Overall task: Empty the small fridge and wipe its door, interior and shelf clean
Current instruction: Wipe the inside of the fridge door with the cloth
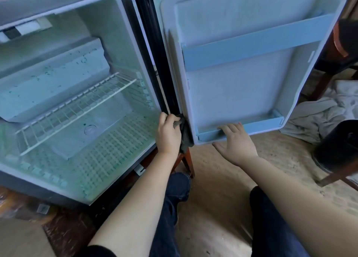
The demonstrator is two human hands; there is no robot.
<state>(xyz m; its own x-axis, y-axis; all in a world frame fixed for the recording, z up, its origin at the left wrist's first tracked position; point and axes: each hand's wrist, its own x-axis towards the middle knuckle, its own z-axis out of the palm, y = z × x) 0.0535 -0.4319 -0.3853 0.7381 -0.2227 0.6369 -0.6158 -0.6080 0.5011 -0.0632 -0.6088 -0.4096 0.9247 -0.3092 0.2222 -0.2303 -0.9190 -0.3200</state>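
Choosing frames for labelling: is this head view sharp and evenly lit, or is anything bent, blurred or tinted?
Head view: wide-angle distortion bows the fridge door; a blue-green cast tints the interior; all slightly soft, the cloth in the left hand blurriest; right hand on the door rack reads clearly.

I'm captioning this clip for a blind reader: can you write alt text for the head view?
A person's left hand grips a dark cloth against the hinge-side edge of the open fridge door, while the right hand rests on the door's bottom rack. Inside the fridge, a white wire shelf holds nothing.
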